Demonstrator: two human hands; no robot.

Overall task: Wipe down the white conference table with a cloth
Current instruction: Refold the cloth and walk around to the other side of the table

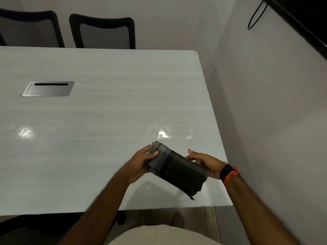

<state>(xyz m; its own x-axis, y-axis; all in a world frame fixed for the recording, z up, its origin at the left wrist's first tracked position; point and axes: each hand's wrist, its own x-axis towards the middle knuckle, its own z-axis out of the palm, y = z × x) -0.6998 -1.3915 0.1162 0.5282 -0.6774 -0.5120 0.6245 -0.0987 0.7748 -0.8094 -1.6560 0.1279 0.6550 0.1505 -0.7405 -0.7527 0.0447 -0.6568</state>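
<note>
The cloth, dark with a grey end and folded into a thick pad, is held in the air just above the near right corner of the worktop, not yet touching it. The left hand grips the grey end, its fingers curled round the edge with the thumb on top. The right hand holds the dark end from behind and below, thumb raised. Holding both ends this way probably serves to square the pad into a flat wiping face before it goes down, and the corner is a sensible place to start.

The worktop is white, glossy and faintly streaked, with bright ceiling glare in two spots. A metal hatch is set flush into it on the left, and a wipe should go around its slot. Two black mesh chairs stand at the far edge. A plain wall runs close along the right side, with a dark screen and a hanging cable above.
</note>
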